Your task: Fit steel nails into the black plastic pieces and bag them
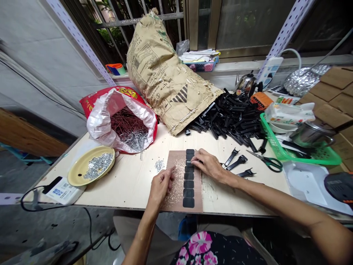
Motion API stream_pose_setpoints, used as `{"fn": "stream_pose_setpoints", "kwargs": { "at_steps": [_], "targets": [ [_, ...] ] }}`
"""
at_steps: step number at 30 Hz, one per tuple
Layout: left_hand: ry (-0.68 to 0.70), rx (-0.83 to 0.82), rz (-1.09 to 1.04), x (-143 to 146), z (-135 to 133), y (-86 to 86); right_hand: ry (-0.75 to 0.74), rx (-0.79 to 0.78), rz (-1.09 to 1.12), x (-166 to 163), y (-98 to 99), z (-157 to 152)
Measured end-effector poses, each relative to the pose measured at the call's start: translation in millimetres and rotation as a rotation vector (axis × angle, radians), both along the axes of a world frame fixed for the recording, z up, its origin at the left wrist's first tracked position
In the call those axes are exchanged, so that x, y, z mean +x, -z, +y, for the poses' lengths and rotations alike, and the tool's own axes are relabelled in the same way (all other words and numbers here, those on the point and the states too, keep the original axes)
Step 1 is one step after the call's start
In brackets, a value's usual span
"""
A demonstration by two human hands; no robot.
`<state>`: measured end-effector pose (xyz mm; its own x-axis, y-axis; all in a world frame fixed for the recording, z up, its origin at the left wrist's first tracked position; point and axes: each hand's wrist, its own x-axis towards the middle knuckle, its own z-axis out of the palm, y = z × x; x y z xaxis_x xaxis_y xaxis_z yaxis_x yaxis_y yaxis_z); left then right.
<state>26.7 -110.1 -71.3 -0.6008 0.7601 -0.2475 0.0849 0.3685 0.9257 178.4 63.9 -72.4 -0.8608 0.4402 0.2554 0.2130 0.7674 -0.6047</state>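
A brown board (179,207) lies at the table's front edge, sprinkled with pale specks on its left part. Down its right side runs a column of black rounded squares (188,193). My left hand (160,186) rests over the board's left edge, thumb and forefinger pinched together; what they hold, if anything, is too small to make out. My right hand (208,163) comes in from the right, with its bent fingertips together at one of the upper black squares. Whether something is between them is hidden. Several black plastic clip-like parts (237,162) lie beside my right wrist.
A yellow plate (74,170) of small metal pieces stands left, near a red-and-white bag (100,121) of thin dark-red rods. A paper sack (165,81) leans behind a heap of black parts (234,114). Scissors (271,163) and a green basket (298,158) are right.
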Motion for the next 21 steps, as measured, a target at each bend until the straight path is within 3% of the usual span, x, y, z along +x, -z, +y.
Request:
{"fn": "stream_pose_setpoints", "kwargs": {
  "at_steps": [3, 6, 10, 11, 16, 21],
  "targets": [
    [-0.043, 0.035, 0.219, 4, -3, 5.9, 0.034, 0.134, -0.013, -6, 3.7, 20],
    [-0.057, 0.059, 0.370, 8, -5, 11.0, 0.000, 0.187, -0.021, -4, 12.6, 11],
    [-0.080, 0.057, 0.404, 8, -5, 17.1, -0.400, 0.252, -0.026, 7, 21.7, -19],
    [-0.085, 0.060, 0.399, 8, -5, 18.2, -0.432, 0.257, -0.027, 8, 21.0, -21],
    [-0.093, 0.060, 0.401, 6, -5, 19.7, -0.167, 0.146, -0.059, -1, 7.0, -10],
    [-0.103, 0.050, 0.401, 7, -5, 20.5, -0.336, 0.096, -0.137, -1, -0.7, -20]
  ]
}}
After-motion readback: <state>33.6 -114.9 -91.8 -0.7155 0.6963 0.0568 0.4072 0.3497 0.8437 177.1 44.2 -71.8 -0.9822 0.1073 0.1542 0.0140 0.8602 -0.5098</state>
